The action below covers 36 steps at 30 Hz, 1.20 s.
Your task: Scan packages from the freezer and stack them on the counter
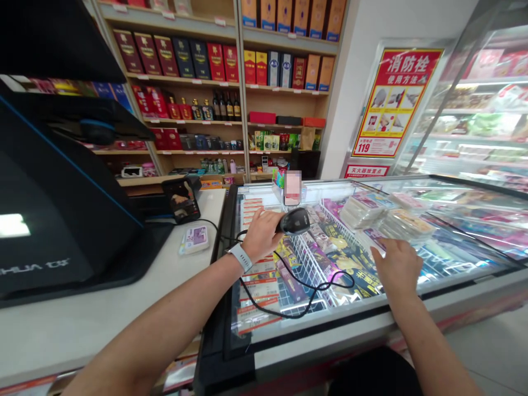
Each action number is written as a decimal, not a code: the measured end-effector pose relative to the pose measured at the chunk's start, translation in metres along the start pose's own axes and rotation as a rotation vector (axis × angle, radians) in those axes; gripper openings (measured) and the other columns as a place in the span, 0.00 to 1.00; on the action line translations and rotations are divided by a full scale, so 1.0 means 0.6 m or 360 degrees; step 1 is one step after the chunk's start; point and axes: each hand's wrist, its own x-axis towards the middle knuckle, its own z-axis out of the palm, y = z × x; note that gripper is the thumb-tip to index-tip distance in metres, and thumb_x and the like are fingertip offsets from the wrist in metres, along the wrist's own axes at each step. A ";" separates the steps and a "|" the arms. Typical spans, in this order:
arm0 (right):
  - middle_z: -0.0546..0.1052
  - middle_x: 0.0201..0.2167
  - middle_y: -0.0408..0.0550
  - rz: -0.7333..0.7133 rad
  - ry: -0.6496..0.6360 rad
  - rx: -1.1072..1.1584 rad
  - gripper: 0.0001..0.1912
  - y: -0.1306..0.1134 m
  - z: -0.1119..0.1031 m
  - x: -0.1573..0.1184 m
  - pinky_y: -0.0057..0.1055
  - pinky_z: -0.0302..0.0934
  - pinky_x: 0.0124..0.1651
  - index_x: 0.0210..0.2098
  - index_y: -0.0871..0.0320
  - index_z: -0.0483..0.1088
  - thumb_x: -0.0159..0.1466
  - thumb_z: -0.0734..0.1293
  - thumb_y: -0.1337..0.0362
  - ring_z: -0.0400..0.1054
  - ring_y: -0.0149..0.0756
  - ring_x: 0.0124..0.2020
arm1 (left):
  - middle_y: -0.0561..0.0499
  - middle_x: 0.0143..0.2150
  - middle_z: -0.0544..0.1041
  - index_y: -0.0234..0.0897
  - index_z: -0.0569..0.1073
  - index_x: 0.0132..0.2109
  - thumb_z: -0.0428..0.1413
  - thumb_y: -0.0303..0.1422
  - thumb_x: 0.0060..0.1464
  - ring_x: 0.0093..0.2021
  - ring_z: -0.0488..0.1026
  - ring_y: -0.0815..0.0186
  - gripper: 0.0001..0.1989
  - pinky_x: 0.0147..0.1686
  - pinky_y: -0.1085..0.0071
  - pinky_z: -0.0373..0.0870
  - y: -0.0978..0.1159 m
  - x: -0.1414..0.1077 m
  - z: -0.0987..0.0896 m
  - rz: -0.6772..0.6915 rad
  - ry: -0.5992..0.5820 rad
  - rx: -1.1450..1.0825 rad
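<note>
My left hand [262,235], with a pale watch band on its wrist, is wrapped round the handle of a black barcode scanner [295,220]. The scanner is held above the glass lid of a chest freezer [258,324], its head pointing right. A black cable [284,315] trails from it in loops over the glass. Over the freezer's right part, my right hand [398,269] has thumb and fingers closed at the near edge of a flat packet with a purple label [374,237]. Stacked clear-wrapped packets [363,210] lie just beyond it.
Left of the freezer is a white counter [107,330] with a black checkout terminal [70,220], a propped phone [180,199] and a similar flat packet [194,240]. A pink-screened phone [292,188] stands at the freezer's back edge. Shelves of boxed bottles [187,58] line the wall.
</note>
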 end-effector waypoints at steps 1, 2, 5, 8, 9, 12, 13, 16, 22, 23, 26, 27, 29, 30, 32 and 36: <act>0.75 0.42 0.57 -0.0011 0.0036 0.0014 0.16 0.001 0.002 0.000 0.39 0.52 0.41 0.46 0.60 0.74 0.65 0.63 0.57 0.67 0.49 0.43 | 0.47 0.53 0.78 0.38 0.68 0.57 0.55 0.28 0.55 0.55 0.72 0.56 0.21 0.65 0.51 0.52 0.001 0.000 -0.001 0.0000 -0.0002 -0.0002; 0.75 0.42 0.57 -0.0025 0.0075 0.0032 0.16 0.002 0.004 -0.001 0.39 0.52 0.41 0.45 0.60 0.74 0.65 0.63 0.57 0.67 0.49 0.42 | 0.47 0.53 0.77 0.38 0.68 0.57 0.55 0.28 0.55 0.55 0.72 0.56 0.21 0.65 0.51 0.52 0.002 0.001 -0.002 -0.0001 -0.0006 -0.0004; 0.76 0.42 0.56 -0.0080 0.0179 0.0107 0.17 0.001 0.004 -0.001 0.39 0.54 0.43 0.44 0.61 0.74 0.66 0.62 0.55 0.68 0.48 0.42 | 0.46 0.54 0.77 0.38 0.67 0.57 0.55 0.28 0.55 0.56 0.71 0.57 0.22 0.66 0.51 0.52 0.004 0.001 -0.003 -0.0002 -0.0017 -0.0009; 0.77 0.40 0.56 -0.0145 0.0224 0.0216 0.16 -0.007 -0.003 0.000 0.39 0.57 0.44 0.44 0.61 0.73 0.67 0.62 0.56 0.69 0.47 0.42 | 0.46 0.54 0.77 0.37 0.68 0.57 0.55 0.28 0.55 0.56 0.71 0.56 0.21 0.66 0.51 0.51 0.004 0.000 -0.003 -0.0006 -0.0008 -0.0008; 0.77 0.39 0.55 -0.0161 0.0235 0.0256 0.16 -0.011 -0.006 0.000 0.39 0.57 0.44 0.43 0.61 0.73 0.67 0.61 0.56 0.69 0.47 0.42 | 0.46 0.54 0.77 0.37 0.68 0.56 0.54 0.28 0.55 0.56 0.71 0.56 0.21 0.66 0.51 0.51 0.004 0.000 -0.003 -0.0005 -0.0005 -0.0012; 0.77 0.38 0.54 -0.0211 0.0269 0.0378 0.15 -0.026 -0.017 -0.001 0.38 0.59 0.46 0.42 0.60 0.73 0.68 0.61 0.56 0.70 0.45 0.42 | 0.46 0.53 0.78 0.38 0.68 0.56 0.54 0.29 0.56 0.56 0.71 0.56 0.19 0.66 0.50 0.51 0.005 0.000 -0.003 -0.0001 -0.0006 -0.0024; 0.77 0.38 0.54 -0.0232 0.0278 0.0424 0.15 -0.031 -0.021 -0.001 0.38 0.59 0.46 0.42 0.60 0.73 0.68 0.61 0.56 0.70 0.45 0.42 | 0.46 0.53 0.78 0.38 0.69 0.56 0.54 0.29 0.56 0.56 0.71 0.56 0.19 0.66 0.49 0.51 0.005 0.000 -0.004 -0.0004 -0.0006 -0.0022; 0.77 0.38 0.53 -0.0309 0.0276 0.0565 0.13 -0.054 -0.032 -0.004 0.37 0.60 0.47 0.42 0.60 0.73 0.69 0.61 0.57 0.71 0.43 0.42 | 0.46 0.52 0.78 0.38 0.69 0.56 0.54 0.28 0.55 0.55 0.71 0.55 0.20 0.66 0.49 0.52 0.007 0.000 -0.006 -0.0010 -0.0014 -0.0015; 0.78 0.41 0.53 -0.0429 0.0299 0.0755 0.12 -0.129 -0.062 -0.007 0.40 0.60 0.52 0.43 0.58 0.73 0.69 0.62 0.58 0.70 0.43 0.46 | 0.45 0.52 0.78 0.38 0.68 0.56 0.54 0.27 0.55 0.55 0.72 0.56 0.20 0.66 0.48 0.51 0.006 -0.001 -0.006 0.0021 -0.0022 -0.0006; 0.78 0.42 0.53 -0.0454 0.0308 0.0789 0.12 -0.144 -0.069 -0.007 0.40 0.60 0.52 0.44 0.58 0.73 0.69 0.62 0.59 0.71 0.43 0.46 | 0.45 0.52 0.78 0.37 0.68 0.56 0.54 0.28 0.55 0.55 0.72 0.56 0.20 0.66 0.49 0.51 0.006 -0.001 -0.005 0.0022 -0.0027 -0.0001; 0.78 0.42 0.52 -0.0528 0.0331 0.0876 0.11 -0.187 -0.091 -0.003 0.40 0.60 0.54 0.44 0.58 0.73 0.68 0.63 0.60 0.71 0.43 0.47 | 0.45 0.52 0.78 0.38 0.68 0.57 0.55 0.28 0.56 0.55 0.72 0.57 0.21 0.66 0.49 0.50 0.005 -0.003 -0.003 0.0023 -0.0039 0.0008; 0.78 0.43 0.52 -0.0550 0.0342 0.0904 0.10 -0.200 -0.099 -0.001 0.40 0.60 0.54 0.44 0.57 0.73 0.68 0.63 0.60 0.71 0.43 0.47 | 0.46 0.52 0.77 0.38 0.67 0.57 0.55 0.28 0.56 0.55 0.71 0.57 0.21 0.67 0.49 0.49 0.005 -0.003 -0.003 0.0027 -0.0036 0.0013; 0.79 0.43 0.52 -0.0597 0.0364 0.0960 0.10 -0.226 -0.115 0.005 0.40 0.60 0.55 0.44 0.57 0.73 0.68 0.63 0.60 0.71 0.43 0.48 | 0.46 0.53 0.77 0.38 0.67 0.57 0.55 0.28 0.56 0.56 0.71 0.57 0.21 0.67 0.49 0.48 0.005 -0.004 -0.003 0.0025 -0.0031 0.0022; 0.79 0.43 0.52 -0.0622 0.0371 0.0990 0.10 -0.239 -0.122 0.007 0.40 0.60 0.55 0.44 0.57 0.73 0.68 0.63 0.60 0.71 0.43 0.48 | 0.46 0.53 0.77 0.38 0.67 0.57 0.55 0.28 0.56 0.56 0.71 0.58 0.21 0.67 0.49 0.48 0.006 -0.005 -0.003 0.0027 -0.0039 0.0019; 0.79 0.44 0.52 -0.0667 0.0361 0.1046 0.10 -0.265 -0.139 0.013 0.41 0.60 0.55 0.45 0.57 0.73 0.68 0.63 0.60 0.70 0.43 0.49 | 0.46 0.53 0.77 0.38 0.67 0.57 0.55 0.29 0.56 0.55 0.71 0.58 0.21 0.67 0.49 0.48 0.007 -0.006 -0.004 0.0028 -0.0054 0.0024; 0.78 0.45 0.55 -0.0765 0.0212 0.1132 0.12 -0.324 -0.173 0.019 0.43 0.59 0.56 0.44 0.57 0.73 0.69 0.61 0.60 0.70 0.44 0.50 | 0.46 0.52 0.77 0.37 0.67 0.57 0.53 0.29 0.58 0.54 0.72 0.58 0.19 0.68 0.50 0.48 0.006 -0.007 -0.001 0.0030 -0.0052 0.0069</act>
